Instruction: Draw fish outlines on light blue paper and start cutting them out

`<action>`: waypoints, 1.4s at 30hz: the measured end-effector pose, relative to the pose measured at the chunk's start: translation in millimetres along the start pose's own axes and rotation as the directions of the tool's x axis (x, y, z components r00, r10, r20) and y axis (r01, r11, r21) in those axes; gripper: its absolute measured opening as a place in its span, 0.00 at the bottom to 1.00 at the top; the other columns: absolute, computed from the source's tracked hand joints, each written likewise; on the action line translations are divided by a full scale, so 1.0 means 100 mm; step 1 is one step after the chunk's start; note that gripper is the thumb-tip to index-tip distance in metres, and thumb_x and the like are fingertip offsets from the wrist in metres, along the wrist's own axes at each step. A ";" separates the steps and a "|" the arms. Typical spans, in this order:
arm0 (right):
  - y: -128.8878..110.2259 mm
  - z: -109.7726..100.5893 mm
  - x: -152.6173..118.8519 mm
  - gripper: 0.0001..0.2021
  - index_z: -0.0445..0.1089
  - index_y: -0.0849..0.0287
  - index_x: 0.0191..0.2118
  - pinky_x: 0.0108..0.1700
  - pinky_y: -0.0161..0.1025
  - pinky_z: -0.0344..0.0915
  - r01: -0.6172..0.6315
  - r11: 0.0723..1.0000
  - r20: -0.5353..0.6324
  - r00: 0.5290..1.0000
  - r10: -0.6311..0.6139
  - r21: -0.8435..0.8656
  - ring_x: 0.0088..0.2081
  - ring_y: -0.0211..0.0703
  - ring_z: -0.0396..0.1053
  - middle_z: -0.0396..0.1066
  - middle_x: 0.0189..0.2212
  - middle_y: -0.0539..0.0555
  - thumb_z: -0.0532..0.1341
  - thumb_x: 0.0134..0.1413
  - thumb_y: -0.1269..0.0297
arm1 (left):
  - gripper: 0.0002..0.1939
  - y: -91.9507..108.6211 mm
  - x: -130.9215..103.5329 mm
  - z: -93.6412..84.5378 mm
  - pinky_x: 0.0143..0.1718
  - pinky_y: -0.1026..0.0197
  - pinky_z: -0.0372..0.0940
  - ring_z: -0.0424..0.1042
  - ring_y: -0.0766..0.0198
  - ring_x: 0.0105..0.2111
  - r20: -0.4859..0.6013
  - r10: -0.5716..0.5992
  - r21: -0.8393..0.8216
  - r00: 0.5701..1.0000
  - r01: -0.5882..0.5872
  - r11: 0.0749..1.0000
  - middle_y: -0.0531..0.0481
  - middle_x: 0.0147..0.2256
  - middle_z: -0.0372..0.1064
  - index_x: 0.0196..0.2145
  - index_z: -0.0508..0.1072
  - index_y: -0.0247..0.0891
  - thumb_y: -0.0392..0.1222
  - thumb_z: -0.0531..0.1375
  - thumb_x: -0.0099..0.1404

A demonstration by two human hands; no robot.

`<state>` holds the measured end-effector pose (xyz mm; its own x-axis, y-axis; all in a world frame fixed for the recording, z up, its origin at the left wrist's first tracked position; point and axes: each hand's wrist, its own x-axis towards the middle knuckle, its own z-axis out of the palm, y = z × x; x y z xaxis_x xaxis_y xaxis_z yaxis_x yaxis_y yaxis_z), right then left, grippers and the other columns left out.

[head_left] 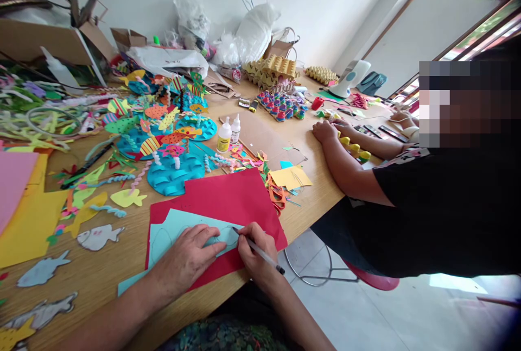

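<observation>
Pen rests in the right hand, pinched between thumb and curled fingers, its tip on the blue sheet just ahead of that hand. The left hand lies palm down on the same sheet, gripping nothing, fingers loosely spread and slightly bent, fingertips near the pen's tip. Drawn outlines show on the sheet around both hands, one rounded shape standing clear to the left of the left hand.

Beneath lies the red sheet, reaching past the hands on the worktop. Left of the left hand are a white fish and, farther out, a pale blue fish. Straight beyond the hands stand two glue bottles; orange scissors lie ahead of the right hand, beside yellow paper. Well beyond, to the right, a co-worker's hand rests near painted cartons.
</observation>
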<state>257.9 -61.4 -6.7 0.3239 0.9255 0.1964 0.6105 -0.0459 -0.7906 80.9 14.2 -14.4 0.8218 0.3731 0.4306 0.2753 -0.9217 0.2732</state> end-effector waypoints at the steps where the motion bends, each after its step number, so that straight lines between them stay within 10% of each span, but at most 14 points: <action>1: 0.00 0.00 0.00 0.04 0.63 0.58 0.27 0.21 0.30 0.51 0.001 1.000 -0.001 1.000 -0.001 0.000 0.17 0.34 0.57 0.59 0.16 0.44 0.53 0.49 0.69 | 0.12 0.00 0.00 0.00 0.42 0.55 0.65 0.65 0.56 0.44 -0.001 0.001 0.000 1.000 -0.001 1.000 0.46 0.44 0.66 0.43 0.71 0.42 0.32 0.53 0.65; 42: -0.04 -0.05 0.00 0.04 0.62 0.57 0.26 0.19 0.30 0.50 -0.029 0.999 -0.017 0.999 0.030 0.017 0.17 0.33 0.56 0.59 0.14 0.44 0.52 0.46 0.70 | 0.12 -0.01 0.01 -0.02 0.41 0.55 0.65 0.65 0.57 0.43 0.005 0.009 -0.004 1.000 -0.009 1.000 0.45 0.44 0.67 0.44 0.71 0.42 0.32 0.53 0.65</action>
<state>259.4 -62.7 -0.8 0.3539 0.9172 0.1828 0.5886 -0.0666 -0.8057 80.4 15.2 -12.8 0.8266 0.3644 0.4290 0.2659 -0.9245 0.2730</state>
